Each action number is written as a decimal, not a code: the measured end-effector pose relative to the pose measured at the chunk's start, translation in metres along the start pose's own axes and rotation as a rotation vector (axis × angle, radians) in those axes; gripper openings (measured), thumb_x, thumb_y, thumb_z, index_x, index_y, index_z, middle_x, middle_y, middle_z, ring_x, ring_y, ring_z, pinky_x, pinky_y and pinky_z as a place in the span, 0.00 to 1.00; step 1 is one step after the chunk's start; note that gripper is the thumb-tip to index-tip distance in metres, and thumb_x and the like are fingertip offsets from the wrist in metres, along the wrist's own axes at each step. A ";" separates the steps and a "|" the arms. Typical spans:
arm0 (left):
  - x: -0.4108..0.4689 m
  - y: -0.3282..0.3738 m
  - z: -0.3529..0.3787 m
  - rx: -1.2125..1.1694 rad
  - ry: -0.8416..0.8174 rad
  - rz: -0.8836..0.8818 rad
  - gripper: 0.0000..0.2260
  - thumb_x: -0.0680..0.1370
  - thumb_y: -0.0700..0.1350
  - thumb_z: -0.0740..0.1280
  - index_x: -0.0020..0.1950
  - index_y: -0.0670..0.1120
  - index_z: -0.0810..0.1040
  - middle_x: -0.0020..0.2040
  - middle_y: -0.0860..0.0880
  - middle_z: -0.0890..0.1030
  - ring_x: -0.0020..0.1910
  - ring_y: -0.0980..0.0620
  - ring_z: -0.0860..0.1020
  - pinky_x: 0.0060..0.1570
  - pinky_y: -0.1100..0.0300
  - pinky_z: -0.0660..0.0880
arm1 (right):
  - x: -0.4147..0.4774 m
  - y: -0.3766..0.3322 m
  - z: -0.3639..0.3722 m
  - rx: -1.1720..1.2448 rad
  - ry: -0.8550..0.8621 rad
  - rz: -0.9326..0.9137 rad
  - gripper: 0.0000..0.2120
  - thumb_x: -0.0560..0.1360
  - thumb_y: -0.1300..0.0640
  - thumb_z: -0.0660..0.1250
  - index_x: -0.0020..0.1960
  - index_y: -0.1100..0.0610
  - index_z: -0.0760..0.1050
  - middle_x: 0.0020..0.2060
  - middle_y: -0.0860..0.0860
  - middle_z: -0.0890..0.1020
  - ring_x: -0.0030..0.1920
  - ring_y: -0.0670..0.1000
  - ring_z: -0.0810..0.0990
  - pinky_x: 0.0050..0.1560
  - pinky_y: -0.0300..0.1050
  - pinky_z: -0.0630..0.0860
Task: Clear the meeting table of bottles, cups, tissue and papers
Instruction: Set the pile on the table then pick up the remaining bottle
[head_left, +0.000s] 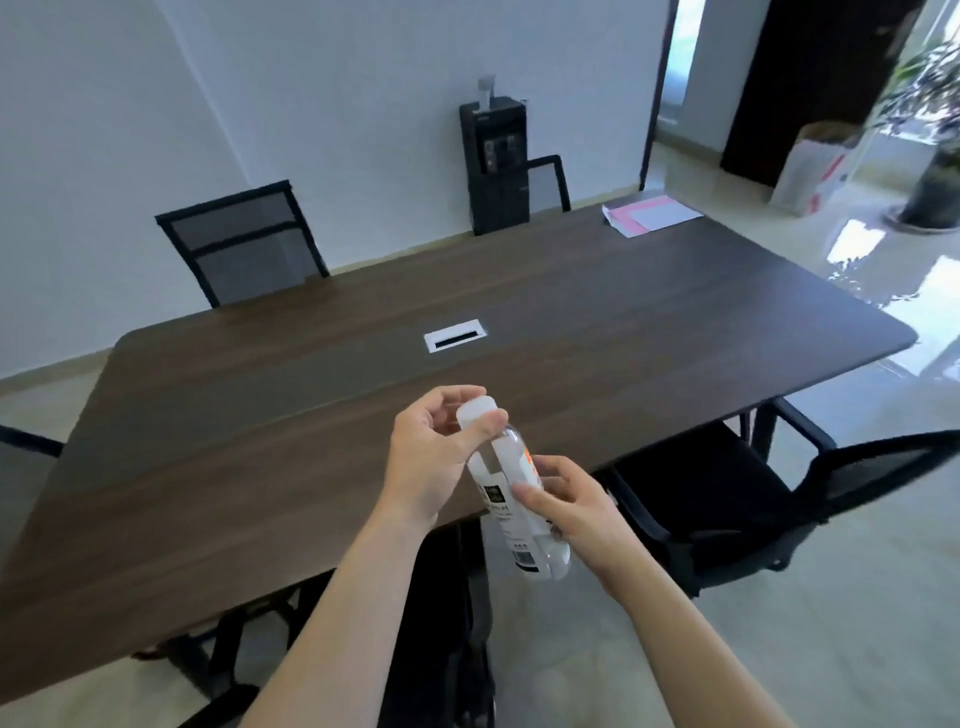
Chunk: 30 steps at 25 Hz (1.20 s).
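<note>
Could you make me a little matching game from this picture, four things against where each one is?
Things: 1 clear plastic bottle with white cap; 2 pink and white papers; 3 white rectangular cable slot; 4 black water dispenser.
Places: A by the wall; B middle of the dark wooden table; C held by left hand and right hand; D table's far right corner.
Pairs: 1-C, 2-D, 3-B, 4-A.

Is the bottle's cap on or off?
On: the white cap sits atop the bottle, pinched by the left hand. Tightness cannot be told.
</note>
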<state>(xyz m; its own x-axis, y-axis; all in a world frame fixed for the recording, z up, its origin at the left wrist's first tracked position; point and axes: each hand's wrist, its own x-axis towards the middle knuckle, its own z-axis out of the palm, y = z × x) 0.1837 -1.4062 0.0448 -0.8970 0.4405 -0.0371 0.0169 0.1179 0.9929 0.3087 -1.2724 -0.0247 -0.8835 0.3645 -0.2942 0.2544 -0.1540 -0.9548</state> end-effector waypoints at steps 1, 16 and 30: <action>-0.003 0.007 0.029 -0.036 -0.042 -0.014 0.12 0.74 0.41 0.81 0.56 0.46 0.86 0.46 0.48 0.89 0.44 0.50 0.87 0.41 0.62 0.80 | -0.012 0.000 -0.024 -0.002 0.022 -0.013 0.24 0.69 0.38 0.77 0.62 0.44 0.80 0.54 0.48 0.89 0.55 0.49 0.88 0.62 0.58 0.83; -0.038 -0.001 0.396 -0.117 -0.759 -0.270 0.09 0.81 0.42 0.73 0.61 0.44 0.83 0.54 0.41 0.88 0.49 0.47 0.86 0.51 0.54 0.82 | -0.127 0.020 -0.301 0.346 0.857 -0.055 0.16 0.74 0.44 0.75 0.54 0.55 0.84 0.48 0.60 0.88 0.47 0.64 0.88 0.53 0.63 0.83; 0.054 0.007 0.640 -0.129 -1.067 -0.390 0.09 0.80 0.41 0.74 0.59 0.43 0.83 0.48 0.45 0.89 0.47 0.50 0.88 0.48 0.57 0.82 | -0.060 -0.028 -0.525 0.418 1.118 -0.037 0.18 0.81 0.49 0.63 0.54 0.60 0.87 0.49 0.65 0.88 0.46 0.62 0.86 0.49 0.58 0.81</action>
<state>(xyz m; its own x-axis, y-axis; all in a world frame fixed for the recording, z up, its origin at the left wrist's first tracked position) 0.4180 -0.8125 -0.0227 0.0026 0.9325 -0.3612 -0.2815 0.3472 0.8945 0.5613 -0.8081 -0.0034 -0.0027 0.9406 -0.3395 -0.0952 -0.3382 -0.9362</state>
